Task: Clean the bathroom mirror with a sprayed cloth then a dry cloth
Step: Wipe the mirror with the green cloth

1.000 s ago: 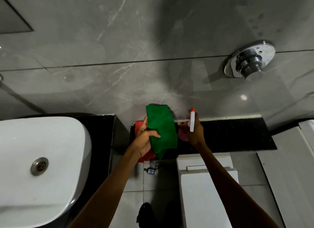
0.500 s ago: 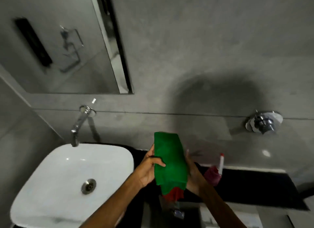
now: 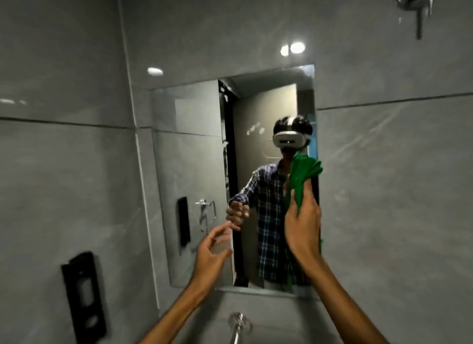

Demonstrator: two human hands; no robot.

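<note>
The rectangular mirror (image 3: 194, 179) hangs on the grey tiled wall straight ahead and reflects a person in a checked shirt. My right hand (image 3: 303, 228) is raised at the mirror's right edge and grips a bunched green cloth (image 3: 303, 176), whose top lies against or just in front of the glass. My left hand (image 3: 212, 251) hovers lower, in front of the mirror's middle, fingers spread and holding nothing. The spray bottle and the red cloth are out of view.
A chrome tap (image 3: 238, 325) sticks out of the wall below the mirror. A black fitting (image 3: 83, 296) is fixed to the left side wall. A chrome shower fitting (image 3: 414, 0) sits at the top right.
The view swung up from the basin and ledge to the mirror. My right hand took over the green cloth and raised it to the glass. My left hand let go and opened.
</note>
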